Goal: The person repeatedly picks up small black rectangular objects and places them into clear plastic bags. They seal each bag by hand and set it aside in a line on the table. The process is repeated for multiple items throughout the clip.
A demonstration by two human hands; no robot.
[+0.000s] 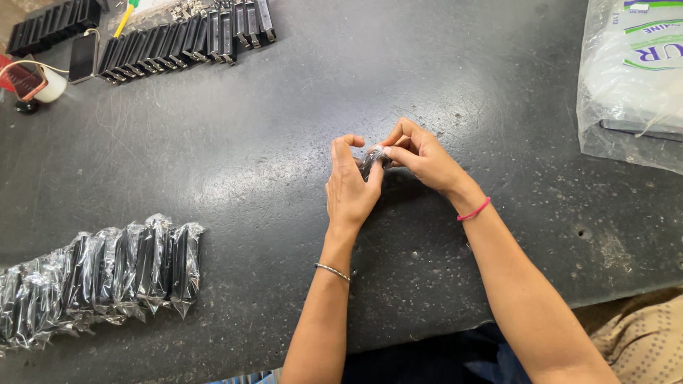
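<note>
Near the middle of the dark surface (235,156), both hands meet around a small black part in a clear plastic sleeve (371,161), held just above the surface, likely so both sets of fingers can work the wrapping at once. The left hand (350,186) stands upright with its fingers curled against the sleeve's near side, and the right hand (421,155) pinches the sleeve's top between thumb and forefinger. At the left edge lies a row of bagged black parts (107,274), well apart from the hands. Along the far edge sit unwrapped black parts (186,37), a phone (82,57) and a tape roll (43,84). A large plastic bag (629,78) lies at the far right corner. Nothing stands between the hands and these.
</note>
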